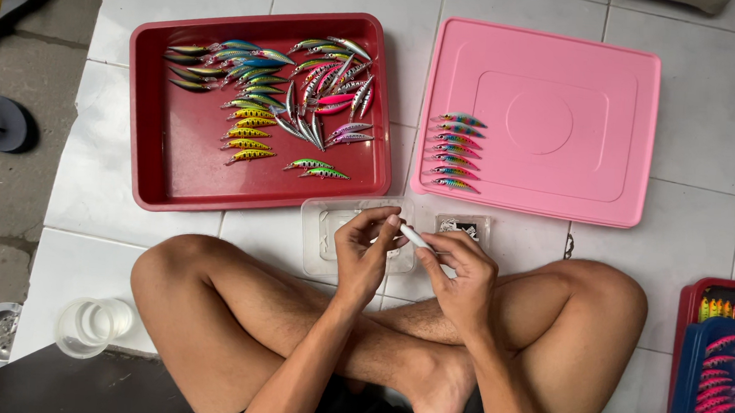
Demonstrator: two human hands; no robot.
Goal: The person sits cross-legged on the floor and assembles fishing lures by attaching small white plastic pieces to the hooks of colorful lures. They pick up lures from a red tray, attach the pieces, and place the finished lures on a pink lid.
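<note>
Left hand [363, 250]: fingers pinched shut on the white lure's [414, 237] end, steadying it.
Right hand [464, 268]: fingers closed around its other end.
Red tray [165, 177]: 11 o'clock, lures sorted by colour.

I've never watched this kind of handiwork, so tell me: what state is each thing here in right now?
left hand: fingers pinched at the tip of the small white piece
right hand: gripping small white piece
red tray: open, many fishing lures inside
pink lid: lying flat, a row of lures on it
clear box: open, under the hands
clear cup: upright
</note>
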